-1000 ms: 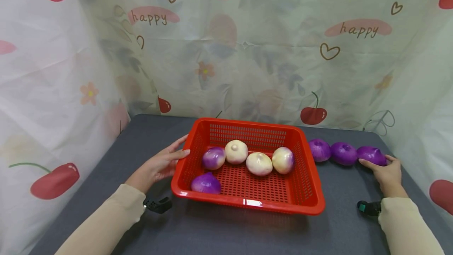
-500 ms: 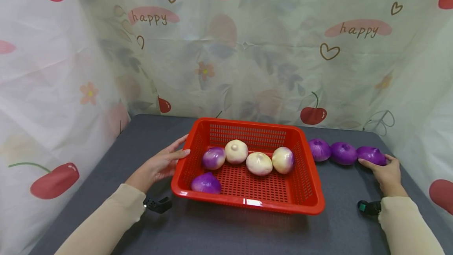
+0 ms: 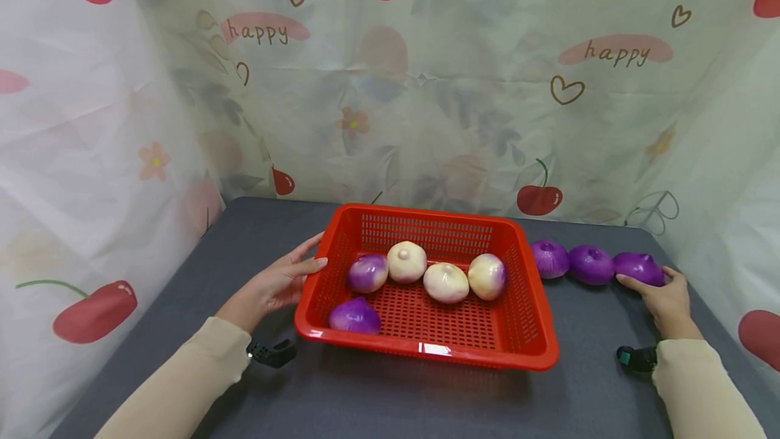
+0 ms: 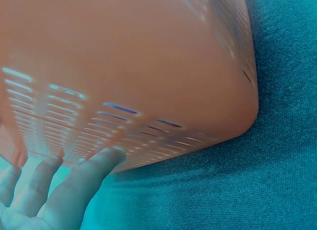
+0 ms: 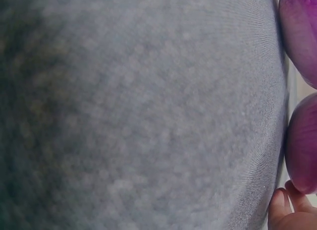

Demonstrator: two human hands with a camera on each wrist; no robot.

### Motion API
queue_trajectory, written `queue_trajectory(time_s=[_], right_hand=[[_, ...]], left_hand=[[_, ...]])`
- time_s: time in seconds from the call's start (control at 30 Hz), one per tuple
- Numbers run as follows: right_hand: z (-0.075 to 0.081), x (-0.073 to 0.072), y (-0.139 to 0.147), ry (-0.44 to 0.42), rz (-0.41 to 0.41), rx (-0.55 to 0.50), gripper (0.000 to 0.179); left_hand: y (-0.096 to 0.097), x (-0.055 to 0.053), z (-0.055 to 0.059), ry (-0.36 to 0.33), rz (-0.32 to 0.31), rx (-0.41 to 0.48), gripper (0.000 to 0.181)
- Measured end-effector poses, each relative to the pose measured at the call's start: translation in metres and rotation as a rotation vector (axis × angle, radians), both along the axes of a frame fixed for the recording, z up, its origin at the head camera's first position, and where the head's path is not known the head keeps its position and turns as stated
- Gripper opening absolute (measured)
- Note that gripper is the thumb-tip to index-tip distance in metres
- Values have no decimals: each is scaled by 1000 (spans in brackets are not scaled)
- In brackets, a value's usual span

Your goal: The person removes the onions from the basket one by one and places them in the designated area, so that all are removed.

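Note:
In the head view, a red slotted plastic basket (image 3: 439, 351) stands mid-table, its right side toward a row of onions. My left hand (image 3: 277, 283) holds the basket's left side, thumb on the rim. The left wrist view shows the fingertips (image 4: 116, 153) on the basket's slotted outer wall (image 4: 143, 56). At the far right, my right hand (image 3: 667, 297) holds a glossy purple onion (image 3: 636, 267), thumb at its front and fingers at its right end. The fingertips (image 5: 280, 200) appear below a purple onion (image 5: 303, 145) in the right wrist view.
Inside the basket lie a purple onion (image 3: 355, 316), a purple-and-white onion (image 3: 368, 272) and several mostly white ones (image 3: 407, 261). Two more purple onions (image 3: 591, 264) continue the row toward the basket. A printed curtain (image 3: 463, 120) encloses the grey table (image 3: 426, 405) behind and at both sides.

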State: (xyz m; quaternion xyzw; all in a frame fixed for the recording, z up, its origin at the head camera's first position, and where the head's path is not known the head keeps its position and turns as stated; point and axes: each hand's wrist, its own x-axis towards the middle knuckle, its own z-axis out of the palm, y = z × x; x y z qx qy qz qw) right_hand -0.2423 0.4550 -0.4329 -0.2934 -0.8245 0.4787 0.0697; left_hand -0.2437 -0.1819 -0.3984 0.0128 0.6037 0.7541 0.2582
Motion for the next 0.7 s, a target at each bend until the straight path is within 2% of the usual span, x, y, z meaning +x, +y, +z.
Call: queue_trajectory(time_s=[0.7], right_hand=[[2, 1, 1, -20, 14, 3, 102]], left_hand=[[-2, -1, 1, -15, -37, 53, 69]])
